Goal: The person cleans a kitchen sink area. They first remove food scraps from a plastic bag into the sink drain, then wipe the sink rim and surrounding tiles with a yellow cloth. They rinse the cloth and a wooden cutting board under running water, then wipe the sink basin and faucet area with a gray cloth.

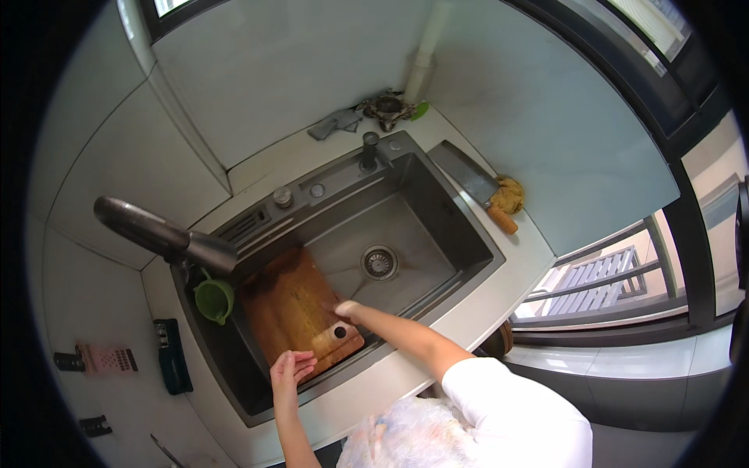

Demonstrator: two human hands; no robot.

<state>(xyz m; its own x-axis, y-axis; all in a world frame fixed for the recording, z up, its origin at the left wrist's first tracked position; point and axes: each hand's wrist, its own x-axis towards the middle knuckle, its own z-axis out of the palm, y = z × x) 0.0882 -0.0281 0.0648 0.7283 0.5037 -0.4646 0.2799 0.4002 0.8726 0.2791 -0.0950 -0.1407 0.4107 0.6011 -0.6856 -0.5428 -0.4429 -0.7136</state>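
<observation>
A wet wooden cutting board (292, 304) with a dark stain and a round hole lies over the left part of the grey sink (409, 234). My left hand (292, 368) is raised at the board's near left corner, fingers apart and nothing seen in it. My right hand (345, 310) reaches to the board's right edge beside the hole; its fingers are blurred, and whether it grips the board is unclear. Left of the board, a green plastic strainer or cup (214, 300) hangs at the sink's wall, below the faucet (175, 237).
A cleaver (468, 175) lies right of the sink by a yellow cloth (509, 196). Behind the sink are a grey cloth (336, 124) and a dark, ornate object (389, 108). A dark green holder (172, 357) stands left; a soap dispenser (370, 152) rises from the rim.
</observation>
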